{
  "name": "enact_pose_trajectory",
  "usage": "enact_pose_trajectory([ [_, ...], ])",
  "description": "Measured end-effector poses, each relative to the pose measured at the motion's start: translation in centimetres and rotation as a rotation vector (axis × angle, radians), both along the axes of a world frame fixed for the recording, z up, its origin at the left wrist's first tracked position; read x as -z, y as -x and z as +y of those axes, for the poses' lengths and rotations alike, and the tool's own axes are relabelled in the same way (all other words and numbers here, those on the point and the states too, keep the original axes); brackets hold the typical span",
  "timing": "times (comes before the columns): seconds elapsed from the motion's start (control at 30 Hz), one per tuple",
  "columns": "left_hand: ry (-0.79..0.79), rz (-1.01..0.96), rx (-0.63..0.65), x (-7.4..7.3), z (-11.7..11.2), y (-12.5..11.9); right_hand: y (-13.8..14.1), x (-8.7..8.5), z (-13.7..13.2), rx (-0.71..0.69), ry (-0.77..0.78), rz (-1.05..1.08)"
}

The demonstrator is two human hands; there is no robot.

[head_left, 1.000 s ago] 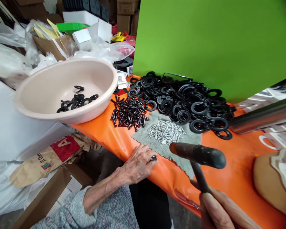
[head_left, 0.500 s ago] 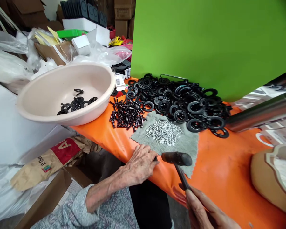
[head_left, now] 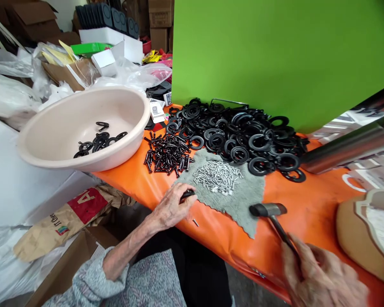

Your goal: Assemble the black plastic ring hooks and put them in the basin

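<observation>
My left hand rests at the near edge of the orange table, fingers closed on a small black ring part. A single silver pin lies loose just right of that hand. My right hand grips the handle of a small hammer, whose head rests on the corner of a grey cloth. A heap of silver pins sits on the cloth. Behind it lie a pile of black pins and a big pile of black rings.
A beige plastic bowl with several black rings inside stands at the table's left end. A green board rises behind the piles. A metal tube juts in from the right above a tan object. Cardboard boxes and plastic bags crowd the left.
The hammer came down beside my left hand, then moved right and now rests on the cloth's corner. My left hand has drawn back left with the black part; a silver pin lies loose.
</observation>
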State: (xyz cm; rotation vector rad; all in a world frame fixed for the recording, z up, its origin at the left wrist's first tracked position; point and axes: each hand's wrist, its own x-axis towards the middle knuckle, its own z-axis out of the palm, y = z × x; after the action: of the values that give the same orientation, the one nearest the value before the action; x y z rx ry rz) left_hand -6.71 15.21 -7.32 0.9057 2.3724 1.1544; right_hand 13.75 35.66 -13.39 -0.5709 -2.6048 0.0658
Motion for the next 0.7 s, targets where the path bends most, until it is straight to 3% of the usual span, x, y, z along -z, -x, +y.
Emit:
enact_pose_trajectory([
  [0.1,0.029,0.088,0.048,0.2,-0.8,-0.8,2.9,-0.5,-4.4,-0.328,0.219,0.119],
  [0.2,0.030,0.122,0.073,0.4,-1.1,-1.5,6.2,-0.6,-8.9,-0.423,0.258,0.124],
  [0.27,-0.007,0.078,0.043,0.4,-1.1,-1.7,7.6,-0.5,-10.3,-0.431,0.244,0.097],
  [0.47,-0.117,-0.100,-0.010,0.0,-1.2,-1.7,8.1,-0.8,-8.3,-0.412,0.359,0.127],
  [0.6,-0.136,-0.035,0.034,0.0,-1.4,-2.1,8.1,-0.7,-6.5,-0.332,0.470,0.199],
  [0.7,-0.127,0.022,0.060,0.2,-1.3,-2.3,8.0,-0.5,-6.2,-0.253,0.645,0.194],
])
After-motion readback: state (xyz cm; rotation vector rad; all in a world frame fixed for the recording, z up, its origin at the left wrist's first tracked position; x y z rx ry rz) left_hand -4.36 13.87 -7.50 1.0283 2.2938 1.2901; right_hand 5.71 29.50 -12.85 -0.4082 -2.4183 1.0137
